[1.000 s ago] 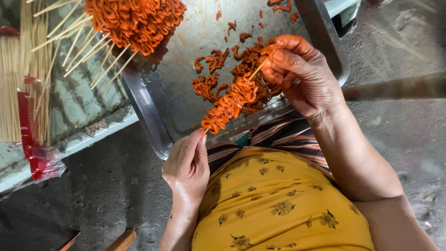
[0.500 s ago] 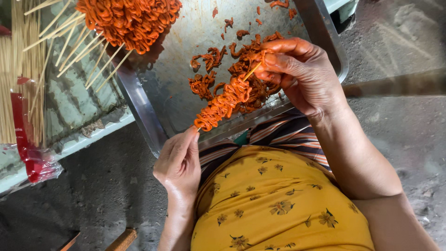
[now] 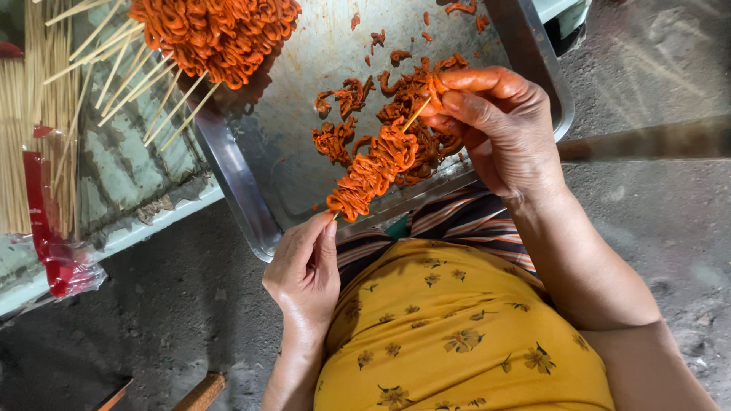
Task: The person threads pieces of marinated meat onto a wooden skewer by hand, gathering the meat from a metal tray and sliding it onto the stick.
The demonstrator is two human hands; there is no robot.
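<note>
Head view is showing the left hand pinching a thin bamboo skewer over the steel tray — the right hand is pressing orange marinated strips on; finished skewers are lying piled, loose strips remaining.

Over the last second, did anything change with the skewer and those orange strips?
Very little. The left hand holds the lower end of the skewer as before, and the right hand stays pinched at its top end over the loose strips. The skewer's threaded strips look slightly more bunched towards the lower end. Nothing was let go. The metal tray, the finished skewer pile and the bare sticks stayed put.
</note>
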